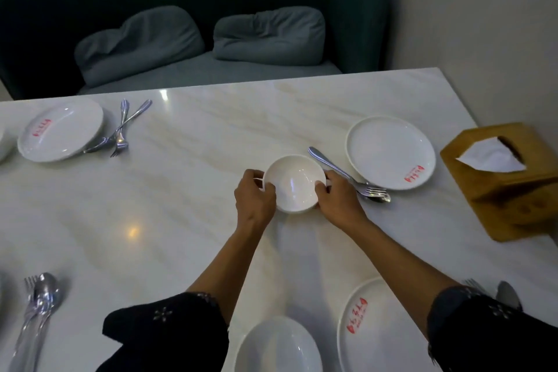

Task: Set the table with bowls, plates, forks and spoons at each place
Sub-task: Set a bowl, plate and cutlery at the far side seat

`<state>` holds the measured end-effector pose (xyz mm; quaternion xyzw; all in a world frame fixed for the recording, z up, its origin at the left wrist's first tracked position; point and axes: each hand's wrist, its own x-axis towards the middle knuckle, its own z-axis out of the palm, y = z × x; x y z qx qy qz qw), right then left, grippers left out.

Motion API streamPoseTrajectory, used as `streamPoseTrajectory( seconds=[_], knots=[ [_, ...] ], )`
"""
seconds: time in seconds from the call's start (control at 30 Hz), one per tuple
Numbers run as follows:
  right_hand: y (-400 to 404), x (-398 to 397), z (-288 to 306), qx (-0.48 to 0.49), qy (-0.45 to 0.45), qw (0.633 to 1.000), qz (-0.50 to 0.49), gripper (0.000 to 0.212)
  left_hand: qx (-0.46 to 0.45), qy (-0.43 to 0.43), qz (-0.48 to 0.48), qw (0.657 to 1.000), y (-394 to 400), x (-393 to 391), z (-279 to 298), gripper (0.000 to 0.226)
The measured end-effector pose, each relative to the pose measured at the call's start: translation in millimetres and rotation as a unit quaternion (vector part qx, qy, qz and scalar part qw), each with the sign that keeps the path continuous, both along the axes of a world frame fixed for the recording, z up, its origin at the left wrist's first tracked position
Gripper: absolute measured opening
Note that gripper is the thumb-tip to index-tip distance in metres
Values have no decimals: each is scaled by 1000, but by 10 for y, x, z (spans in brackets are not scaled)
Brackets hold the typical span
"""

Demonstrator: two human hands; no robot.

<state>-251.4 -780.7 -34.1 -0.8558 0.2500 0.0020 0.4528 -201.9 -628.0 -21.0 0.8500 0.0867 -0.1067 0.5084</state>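
Note:
A small white bowl [294, 183] sits on the marble table [181, 196], held on both sides. My left hand [253, 196] grips its left rim and my right hand [339, 196] grips its right rim. Just right of the bowl lie a fork and spoon [347, 174], and beyond them a white plate [391, 151] with a red mark. Far left stands another plate [60, 130] with a crossed fork and spoon [120, 127]. Near me are a second bowl [276, 347], a plate [371, 323] and cutlery [501, 293]. More cutlery [37, 308] lies at bottom left.
A wooden tissue box [510, 178] stands at the table's right edge. A dark green sofa [193, 15] with two grey cushions [265, 36] runs along the far side. A wall closes the right side.

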Motion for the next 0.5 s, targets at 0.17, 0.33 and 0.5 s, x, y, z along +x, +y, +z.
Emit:
streamPoseTrajectory(
  seconds=[0.17, 0.33, 0.5],
  knots=[
    [-55, 703, 75, -19, -5, 1000, 9, 25, -23, -16, -1, 1000, -26, 661, 102, 12],
    [-144, 1369, 67, -27, -6, 1000, 5, 27, -25, -24, -7, 999, -112, 1288, 130, 21],
    [-172, 1808, -21, -38, 6, 999, -1, 28, -18, -18, -12, 1000, -171, 1698, 79, 33]
  ],
)
